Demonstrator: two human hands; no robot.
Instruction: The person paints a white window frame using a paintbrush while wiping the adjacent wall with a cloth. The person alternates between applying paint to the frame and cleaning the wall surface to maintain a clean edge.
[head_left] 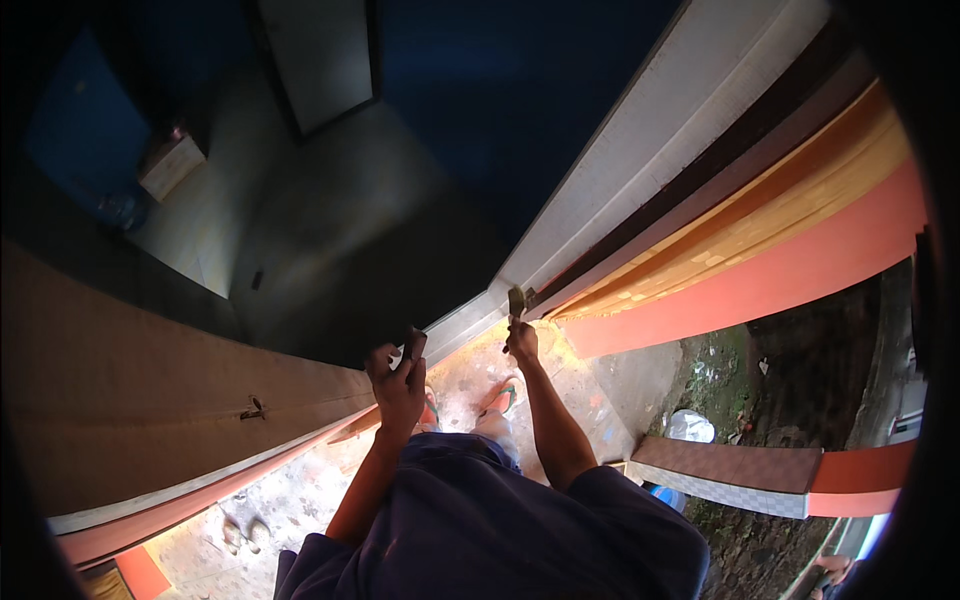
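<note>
My left hand (397, 388) is raised at the doorway, its fingers closed around a small dark brown flat-sided piece (414, 345); what kind of thing it is cannot be made out. A little to the right, my right hand (521, 341) grips the handle of a short brush-like tool with an olive-tan head (516, 300). That head is up against, or just in front of, the foot of the pale door frame (600, 205); whether it touches is unclear. Both forearms reach forward over my sandalled feet (497, 397).
A brown door (160, 380) with a latch stands at left. Beyond the sill lies a dim room with a box (172, 167). To the right hang a yellow-orange curtain (720, 235) and an orange wall (780, 265). A tiled ledge (730, 465) and slippers (245, 535) are behind.
</note>
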